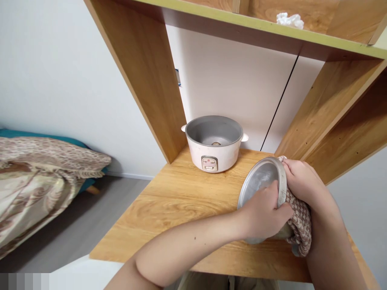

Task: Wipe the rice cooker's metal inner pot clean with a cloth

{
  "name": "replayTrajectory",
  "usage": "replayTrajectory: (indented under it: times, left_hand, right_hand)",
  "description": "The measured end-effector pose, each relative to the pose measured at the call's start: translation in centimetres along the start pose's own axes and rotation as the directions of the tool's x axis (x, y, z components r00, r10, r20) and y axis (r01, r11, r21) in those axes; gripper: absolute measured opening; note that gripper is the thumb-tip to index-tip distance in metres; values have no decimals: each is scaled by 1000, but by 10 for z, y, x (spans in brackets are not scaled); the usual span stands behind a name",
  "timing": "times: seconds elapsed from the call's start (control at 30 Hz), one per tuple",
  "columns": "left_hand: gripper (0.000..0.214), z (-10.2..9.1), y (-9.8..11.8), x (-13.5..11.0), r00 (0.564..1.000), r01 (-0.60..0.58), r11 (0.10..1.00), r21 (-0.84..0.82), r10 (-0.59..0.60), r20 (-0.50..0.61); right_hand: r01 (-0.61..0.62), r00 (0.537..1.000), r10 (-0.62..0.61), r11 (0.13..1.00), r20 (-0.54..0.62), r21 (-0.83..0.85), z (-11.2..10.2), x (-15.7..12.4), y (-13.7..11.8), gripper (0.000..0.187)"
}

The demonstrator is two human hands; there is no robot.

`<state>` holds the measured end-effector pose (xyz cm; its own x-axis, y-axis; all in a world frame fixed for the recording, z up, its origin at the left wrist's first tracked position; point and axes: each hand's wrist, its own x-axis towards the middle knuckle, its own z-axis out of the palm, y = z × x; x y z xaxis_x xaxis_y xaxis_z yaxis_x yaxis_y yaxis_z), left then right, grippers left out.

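A silver metal inner pot (256,181) is tilted on its side above the front right of the wooden table, its opening facing left. My left hand (267,213) is closed on its rim, fingers inside and thumb outside. My right hand (305,181) is closed on a brown-and-white checked cloth (300,219), pressed to the outer side of the pot near the rim. The cloth hangs below that hand and hides part of the pot. Behind them stands a white rice cooker (198,151) without a lid, its grey inside and round centre piece showing.
The wooden tabletop (145,213) is bordered by upright wooden panels (142,68) and an overhead shelf (205,14). Crumpled white tissue (289,20) lies on that shelf. To the left, a bed with a patterned cover (39,189) stands beside the wall.
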<state>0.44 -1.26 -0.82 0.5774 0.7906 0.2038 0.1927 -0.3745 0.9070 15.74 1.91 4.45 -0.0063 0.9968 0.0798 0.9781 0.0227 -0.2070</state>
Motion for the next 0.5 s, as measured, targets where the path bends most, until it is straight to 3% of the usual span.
replayTrajectory:
  times: [0.3, 0.5]
  left_hand:
    - [25, 0, 0, 1, 999, 0, 999, -51, -2, -36]
    - [26, 0, -3, 2, 999, 3, 998, -55, -6, -52]
  right_hand:
    - [-19, 1000, 21, 985, 7, -171, -1, -11, -7, 37]
    - [68, 997, -77, 967, -25, -245, 5, -20, -5, 25]
